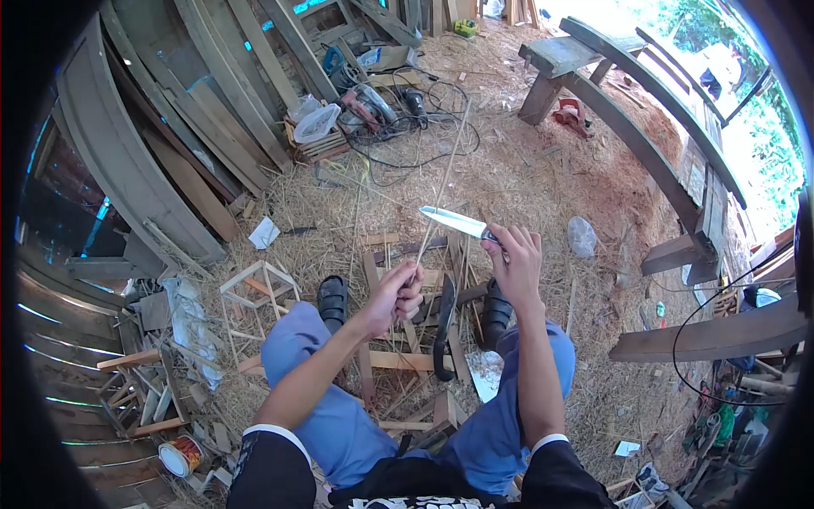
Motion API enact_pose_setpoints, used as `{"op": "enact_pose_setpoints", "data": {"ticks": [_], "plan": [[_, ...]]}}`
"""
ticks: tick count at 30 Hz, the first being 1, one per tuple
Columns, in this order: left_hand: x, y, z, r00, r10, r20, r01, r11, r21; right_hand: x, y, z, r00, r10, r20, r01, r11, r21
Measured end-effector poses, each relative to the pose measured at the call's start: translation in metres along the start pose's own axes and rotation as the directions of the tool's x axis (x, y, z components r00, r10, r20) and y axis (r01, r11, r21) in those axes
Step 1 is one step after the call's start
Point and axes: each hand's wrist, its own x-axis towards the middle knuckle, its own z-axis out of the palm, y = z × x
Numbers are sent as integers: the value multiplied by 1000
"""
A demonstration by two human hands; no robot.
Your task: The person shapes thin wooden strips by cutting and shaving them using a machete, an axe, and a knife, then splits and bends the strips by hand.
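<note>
Near the middle of the head view, my left hand (pixel 396 299) is closed around the lower end of a thin, long strip (pixel 449 165), which rises up and slightly right. My right hand (pixel 514 259) grips the dark handle of a knife (pixel 455 222). The shiny blade points left, and its tip part lies across the strip a little above my left hand. A second, dark curved blade (pixel 444 327) rests on the wood pieces between my feet, below my hands.
Power tools (pixel 366 109) with black cables lie at the upper middle. A wooden bench (pixel 555 59) stands upper right. Boards (pixel 140 161) lean at the left. A small wooden frame (pixel 259 293) sits beside my left knee, and a tin (pixel 180 455) stands lower left.
</note>
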Motion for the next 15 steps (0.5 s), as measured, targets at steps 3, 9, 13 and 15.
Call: {"op": "enact_pose_setpoints", "data": {"ticks": [3, 9, 13, 15], "plan": [[3, 1, 2, 999, 34, -17, -32, 995, 94, 3, -1, -3, 1000, -8, 15, 9, 1000, -3], [10, 6, 13, 983, 159, -92, -142, 975, 171, 5, -11, 0, 998, -52, 31, 52, 999, 2], [17, 10, 11, 967, 221, -129, -213, 974, 75, 5, -19, 4, 997, -50, 61, 48, 998, 31], [17, 11, 8, 958, 269, -104, -261, 962, 82, 7, -24, 7, 997, -51, 54, 49, 998, 51]]}}
